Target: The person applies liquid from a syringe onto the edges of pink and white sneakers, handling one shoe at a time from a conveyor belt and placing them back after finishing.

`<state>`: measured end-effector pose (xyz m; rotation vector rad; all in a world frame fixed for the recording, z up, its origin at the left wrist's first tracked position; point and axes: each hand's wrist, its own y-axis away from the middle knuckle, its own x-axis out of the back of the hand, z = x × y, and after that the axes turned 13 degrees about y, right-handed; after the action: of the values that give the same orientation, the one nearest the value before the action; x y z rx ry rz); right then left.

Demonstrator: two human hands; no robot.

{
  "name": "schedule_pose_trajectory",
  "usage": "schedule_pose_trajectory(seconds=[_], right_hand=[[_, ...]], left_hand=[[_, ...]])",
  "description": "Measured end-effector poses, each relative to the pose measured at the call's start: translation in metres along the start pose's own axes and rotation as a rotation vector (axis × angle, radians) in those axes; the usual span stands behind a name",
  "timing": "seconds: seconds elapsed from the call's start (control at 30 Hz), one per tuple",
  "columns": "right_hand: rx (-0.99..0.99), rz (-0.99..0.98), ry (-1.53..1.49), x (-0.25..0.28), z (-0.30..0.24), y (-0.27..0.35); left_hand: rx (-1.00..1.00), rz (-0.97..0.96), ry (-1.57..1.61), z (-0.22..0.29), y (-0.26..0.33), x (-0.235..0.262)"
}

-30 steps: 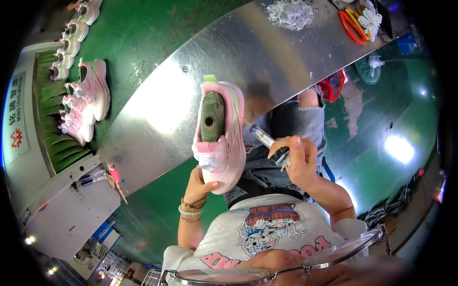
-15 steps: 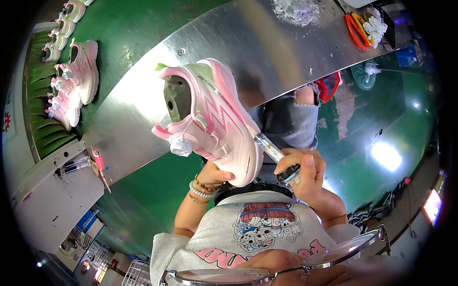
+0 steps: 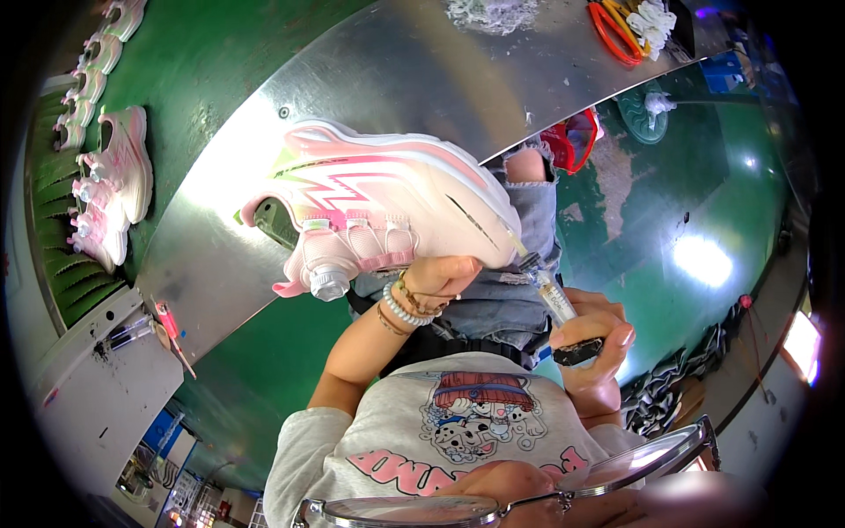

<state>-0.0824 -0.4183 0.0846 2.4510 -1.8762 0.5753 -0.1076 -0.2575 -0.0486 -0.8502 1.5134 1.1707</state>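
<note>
My left hand (image 3: 444, 277) grips a pale pink sneaker (image 3: 400, 202) near its toe, mostly from below. The shoe lies on its side in the air, its toe to the right, with a white lacing dial (image 3: 329, 282) on the tongue and pink zigzag trim. In my right hand (image 3: 594, 339) is a slim, clear-barrelled tool (image 3: 554, 297) with a dark end. Its thin tip is at the sole edge by the toe; whether it touches cannot be told. Exactly what kind of tool it is does not show.
A metal table (image 3: 352, 84) curves behind the shoe. Similar sneakers (image 3: 128, 167) stand in a row at the left, by a green-finned strip (image 3: 53, 207). Pens (image 3: 132, 330) and a pink cutter (image 3: 167, 321) lie on a white surface. Orange-handled scissors (image 3: 614, 33) are at the far right.
The shoe has turned from toe-down to lying nearly level, toe to the right. The clear-barrelled tool has moved right along with my right hand. My left hand has risen a little.
</note>
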Motion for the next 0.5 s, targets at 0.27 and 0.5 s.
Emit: schedule_pose_trajectory(seconds=[0.27, 0.5], right_hand=[[0.071, 0.085, 0.027, 0.003, 0.010, 0.004], [0.130, 0.120, 0.090, -0.008, 0.011, 0.003]], left_hand=[[-0.058, -0.193, 0.032, 0.002, -0.044, -0.008], [-0.145, -0.385, -0.006, 0.003, -0.052, -0.037]])
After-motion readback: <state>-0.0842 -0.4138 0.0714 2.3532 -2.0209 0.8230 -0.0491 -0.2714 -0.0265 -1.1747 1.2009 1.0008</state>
